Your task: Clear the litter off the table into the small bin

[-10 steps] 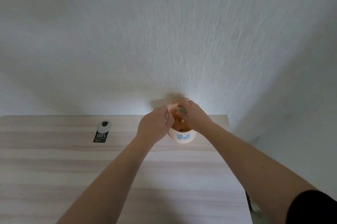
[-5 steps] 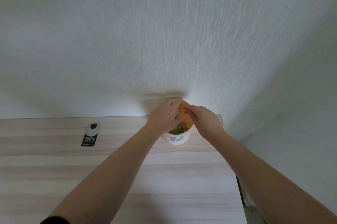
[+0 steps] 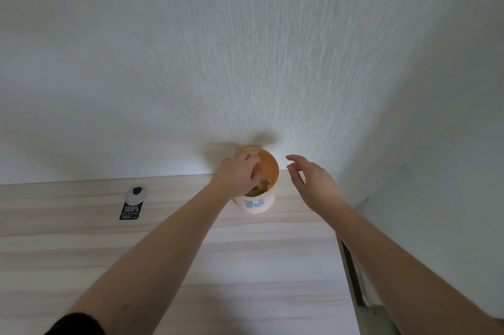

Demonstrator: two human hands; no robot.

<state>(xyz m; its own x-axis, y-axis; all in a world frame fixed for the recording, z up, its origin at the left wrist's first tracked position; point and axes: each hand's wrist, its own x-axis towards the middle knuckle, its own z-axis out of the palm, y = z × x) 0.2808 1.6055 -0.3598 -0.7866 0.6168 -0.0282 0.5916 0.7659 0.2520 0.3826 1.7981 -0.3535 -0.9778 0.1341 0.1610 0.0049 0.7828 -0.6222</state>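
Note:
The small bin (image 3: 256,201) is a cream cylinder with a blue label, standing at the far edge of the wooden table (image 3: 245,266) against the wall. Its inside glows orange, and greenish and orange litter (image 3: 259,189) shows within. My left hand (image 3: 240,174) lies over the bin's left rim with its fingers reaching into the opening; I cannot tell whether they grip anything. My right hand (image 3: 313,184) hovers just right of the bin, fingers spread, holding nothing.
A black tag printed "100%" with a round white and black disc (image 3: 133,202) lies on the table to the left of the bin. The table's right edge (image 3: 346,266) drops off beside a white wall. A textured white wall stands behind.
My right hand has come away from the bin's opening and moved right, now open. My left hand stays at the bin's mouth. The view has shifted slightly.

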